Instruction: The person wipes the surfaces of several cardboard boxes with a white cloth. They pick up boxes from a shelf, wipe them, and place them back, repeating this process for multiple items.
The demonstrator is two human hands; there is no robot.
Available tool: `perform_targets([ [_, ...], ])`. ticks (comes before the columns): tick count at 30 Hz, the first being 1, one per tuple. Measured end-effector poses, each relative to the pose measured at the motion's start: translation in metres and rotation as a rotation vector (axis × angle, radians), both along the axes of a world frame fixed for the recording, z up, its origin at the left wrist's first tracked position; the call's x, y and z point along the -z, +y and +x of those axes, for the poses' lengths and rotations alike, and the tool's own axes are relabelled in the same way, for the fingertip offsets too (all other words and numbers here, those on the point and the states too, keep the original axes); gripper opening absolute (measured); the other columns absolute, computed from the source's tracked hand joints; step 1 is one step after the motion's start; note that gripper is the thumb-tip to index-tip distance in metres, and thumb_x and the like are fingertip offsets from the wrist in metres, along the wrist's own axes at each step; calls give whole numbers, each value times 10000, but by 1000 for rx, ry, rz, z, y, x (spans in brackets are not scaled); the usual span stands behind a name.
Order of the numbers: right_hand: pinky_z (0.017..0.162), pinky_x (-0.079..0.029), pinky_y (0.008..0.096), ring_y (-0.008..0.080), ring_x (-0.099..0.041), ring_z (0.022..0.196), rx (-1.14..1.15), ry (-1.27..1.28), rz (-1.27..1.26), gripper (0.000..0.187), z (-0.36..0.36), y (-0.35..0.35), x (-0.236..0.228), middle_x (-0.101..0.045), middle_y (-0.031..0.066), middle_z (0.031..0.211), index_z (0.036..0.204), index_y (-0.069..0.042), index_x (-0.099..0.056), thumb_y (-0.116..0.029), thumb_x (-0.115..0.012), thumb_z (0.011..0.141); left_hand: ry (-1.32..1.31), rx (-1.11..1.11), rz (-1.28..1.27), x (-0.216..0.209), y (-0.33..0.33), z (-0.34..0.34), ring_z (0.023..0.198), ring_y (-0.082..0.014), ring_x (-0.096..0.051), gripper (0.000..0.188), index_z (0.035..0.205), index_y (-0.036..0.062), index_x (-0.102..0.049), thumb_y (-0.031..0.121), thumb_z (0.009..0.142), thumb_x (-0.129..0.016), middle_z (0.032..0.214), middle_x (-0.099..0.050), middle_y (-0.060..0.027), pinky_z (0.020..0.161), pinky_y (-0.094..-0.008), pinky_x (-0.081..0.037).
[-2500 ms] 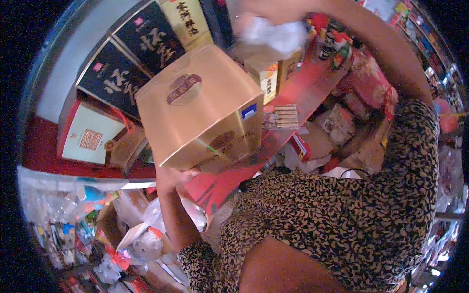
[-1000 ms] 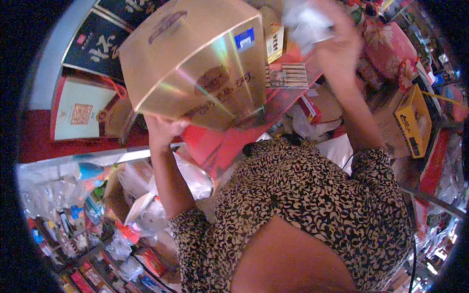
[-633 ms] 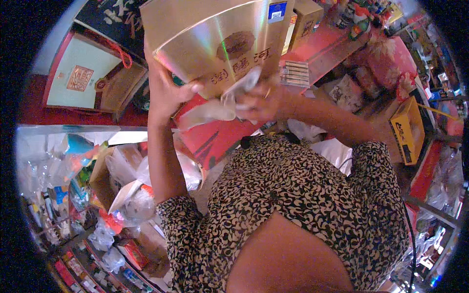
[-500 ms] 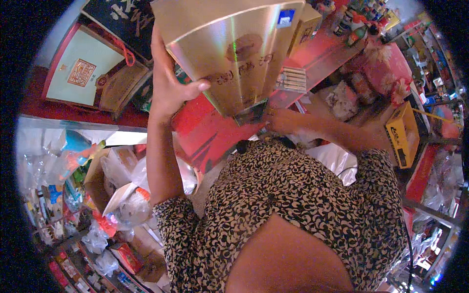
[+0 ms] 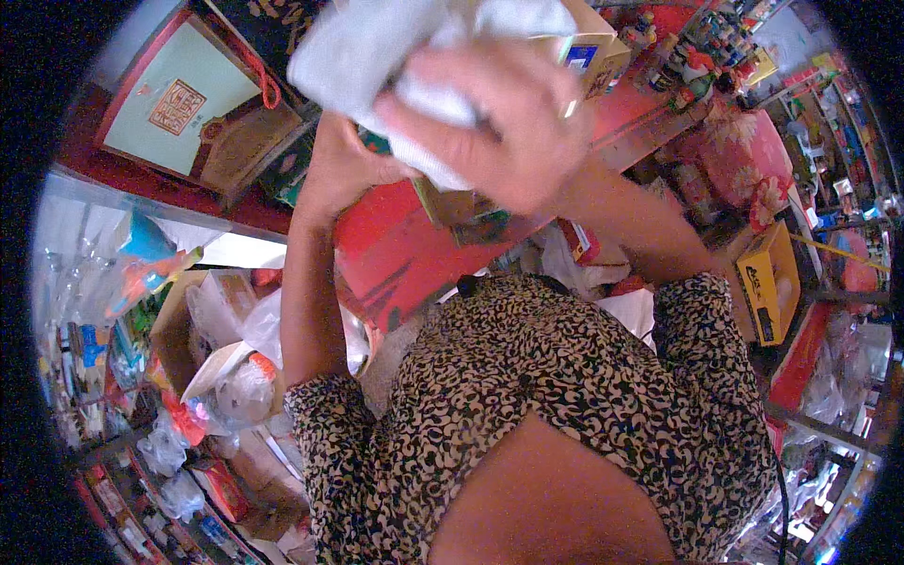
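Observation:
A tall gold box [image 5: 444, 205] stands tilted on the red counter [image 5: 405, 250] before me, most of its face hidden by a white cloth [image 5: 363, 61]. My left hand [image 5: 331, 174] grips the box at its left edge, with the thumb toward the front face. In my right hand [image 5: 513, 127], blurred by motion, the white cloth is bunched and lies over the box's front. A blue label at the box's upper right still shows.
At the far left leans a pale green panel in a red frame [image 5: 141, 127], beside a brown carton. Small bottles [image 5: 697, 71] crowd the far right. A yellow box [image 5: 767, 282] sits by my right elbow. Plastic bags and cartons [image 5: 231, 320] fill the lower left.
My right hand has come up from low beside the box to its front, now with the white cloth, which covers the face. My left hand keeps its hold.

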State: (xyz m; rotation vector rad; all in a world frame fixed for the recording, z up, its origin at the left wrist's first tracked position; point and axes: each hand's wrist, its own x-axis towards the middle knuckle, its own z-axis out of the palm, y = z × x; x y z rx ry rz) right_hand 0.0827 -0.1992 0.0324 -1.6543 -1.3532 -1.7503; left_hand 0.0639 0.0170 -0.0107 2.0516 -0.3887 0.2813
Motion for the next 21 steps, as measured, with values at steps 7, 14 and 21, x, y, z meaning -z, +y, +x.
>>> perform_targets([
  [7, 810, -521, 401, 230, -560, 968, -230, 178, -362, 321, -18, -1, 91, -593, -9, 997, 946, -200, -700, -275, -627, 643, -14, 153, -287, -11, -4, -11, 1431, -258, -200, 1379, 1514, 73, -100, 394, 443, -906, 1546, -208, -123, 1160, -411, -164],
  [14, 812, -548, 408, 276, -597, 1015, -318, 425, -756, 293, -20, -23, 175, -599, 61, 1030, 1019, -129, -627, -244, -594, 752, 42, 163, -371, -17, -6, -10, 1421, -282, -225, 1545, 1519, 107, -5, 546, 336, -897, 1536, -218, -148, 1146, -432, -188],
  [21, 789, -545, 382, 275, -627, 979, -149, 1026, -1149, 317, -18, -81, 126, -611, 126, 1105, 1083, -55, -622, -188, -610, 796, 101, -69, -42, -18, -17, -20, 1418, -277, -227, 1550, 1510, 84, 44, 519, 372, -913, 1549, -177, -147, 1149, -410, -207],
])
